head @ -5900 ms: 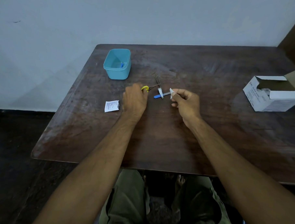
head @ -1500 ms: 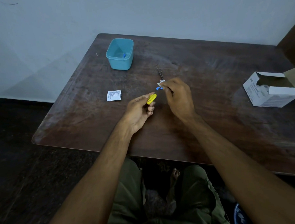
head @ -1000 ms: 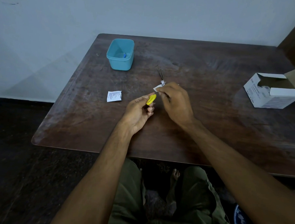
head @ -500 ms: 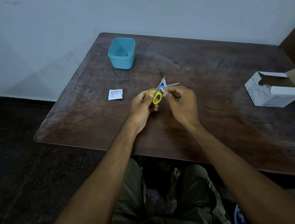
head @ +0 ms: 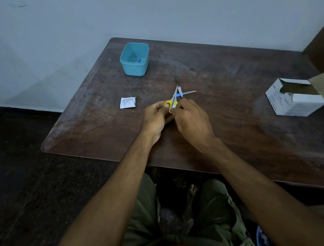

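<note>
As left hand point(head: 156, 117) grip pinches scissors point(head: 174, 99) handle, blades project forward.

One scissors point(head: 174, 98), one tub point(head: 134, 70), one sachet point(head: 128, 102), one box point(head: 295, 105), one file point(head: 189, 92), one clipper point(head: 180, 91), one tweezers point(head: 177, 79).

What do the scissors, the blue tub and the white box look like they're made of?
Scissors: grey, shiny blades, likely steel; glossy yellow handles, probably plastic. Tub: smooth, even teal walls with a moulded rim, likely plastic. Box: matte white printed outside, brown inside its open flap, so apparently cardboard.
</note>
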Available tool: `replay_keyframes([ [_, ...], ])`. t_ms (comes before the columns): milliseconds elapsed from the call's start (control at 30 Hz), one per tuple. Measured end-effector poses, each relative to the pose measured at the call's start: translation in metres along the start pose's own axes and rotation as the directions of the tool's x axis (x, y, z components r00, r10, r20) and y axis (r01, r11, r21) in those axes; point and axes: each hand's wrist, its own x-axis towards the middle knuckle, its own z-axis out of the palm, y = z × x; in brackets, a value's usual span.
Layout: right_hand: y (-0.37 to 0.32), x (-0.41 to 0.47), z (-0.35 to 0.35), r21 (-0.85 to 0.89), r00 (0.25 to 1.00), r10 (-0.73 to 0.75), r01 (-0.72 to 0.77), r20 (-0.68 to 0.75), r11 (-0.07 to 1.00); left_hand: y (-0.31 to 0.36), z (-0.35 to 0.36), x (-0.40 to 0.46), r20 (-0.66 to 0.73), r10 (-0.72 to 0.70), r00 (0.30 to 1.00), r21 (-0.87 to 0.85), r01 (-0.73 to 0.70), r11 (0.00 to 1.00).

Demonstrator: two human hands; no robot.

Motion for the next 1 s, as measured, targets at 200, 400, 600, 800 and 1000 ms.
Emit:
replay_keyframes([
  [200, 0.014, 0.016, -0.005, -0.004, 0.989, 0.112, -0.112, 0.094, 0.994, 0.001, 0.003, 0.000, -0.037, -0.022, 0.999, -0.088, 0.018, 0.996],
  [400, 0.004, -0.009, -0.008, 0.084, 0.992, 0.009, -0.020, 0.123, 0.996, -0.002, 0.002, 0.002, -0.027, 0.013, 1.000, 0.002, -0.013, 1.000],
  [600, 0.008, 0.005, -0.014, 0.164, 0.987, 0.119, -0.135, 0.104, 0.977, -0.001, 0.002, 0.002, -0.063, 0.013, 0.998, -0.040, -0.015, 0.999],
  [800, -0.003, -0.011, -0.009, 0.207, 0.993, 0.008, -0.032, 0.115, 0.978, -0.002, 0.001, 0.005, -0.065, 0.031, 0.997, -0.039, -0.034, 0.999],
  [1000, 0.003, 0.005, -0.013, 0.283, 0.992, 0.122, -0.111, -0.021, 0.953, -0.001, 0.004, 0.004, -0.103, 0.021, 0.995, -0.085, -0.030, 0.996],
])
